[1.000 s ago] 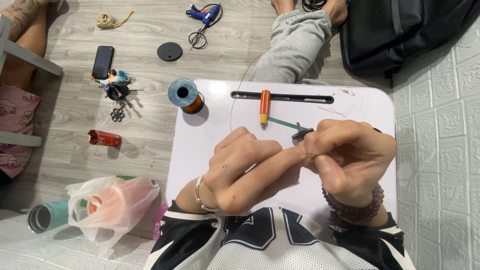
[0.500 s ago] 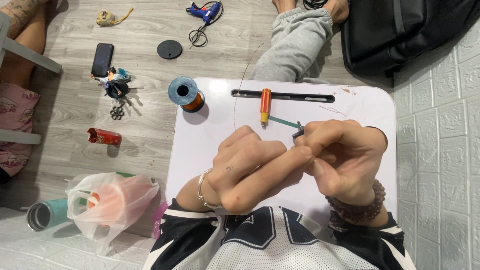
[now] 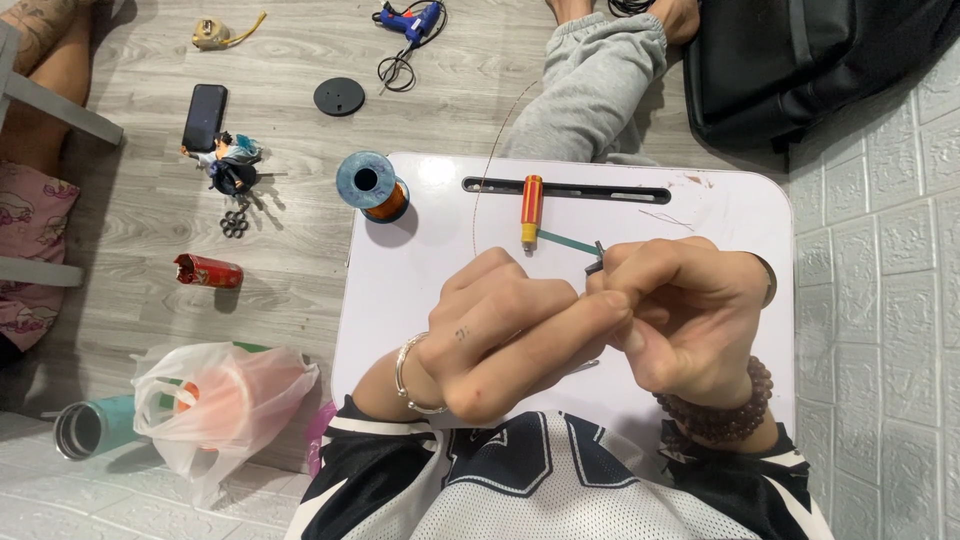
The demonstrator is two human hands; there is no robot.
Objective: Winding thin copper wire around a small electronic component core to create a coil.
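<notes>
Over a white lap table (image 3: 420, 250), my left hand (image 3: 505, 335) and my right hand (image 3: 690, 310) meet fingertip to fingertip. Both are pinched shut at the same spot. A small dark metal part (image 3: 597, 262) sticks out above my right fingers. A thin wire (image 3: 588, 366) trails out under the hands, and my left fingers seem to pinch it. Just beyond the hands lies a screwdriver (image 3: 531, 208) with a red and yellow handle and a green shaft pointing at the dark part. A spool of copper wire (image 3: 368, 186) stands on the table's far left corner.
On the wood floor to the left lie a phone (image 3: 204, 116), a small figurine (image 3: 230, 162), a red can (image 3: 208, 271), a black disc (image 3: 339, 96), a blue glue gun (image 3: 410, 20), a plastic bag (image 3: 215, 400) and a teal bottle (image 3: 95, 426). A black bag (image 3: 810, 60) sits far right. Another person's limbs border the left edge.
My fingers have shifted slightly against each other at the pinch point. The hands stay in the same place above the table, and nothing else has moved.
</notes>
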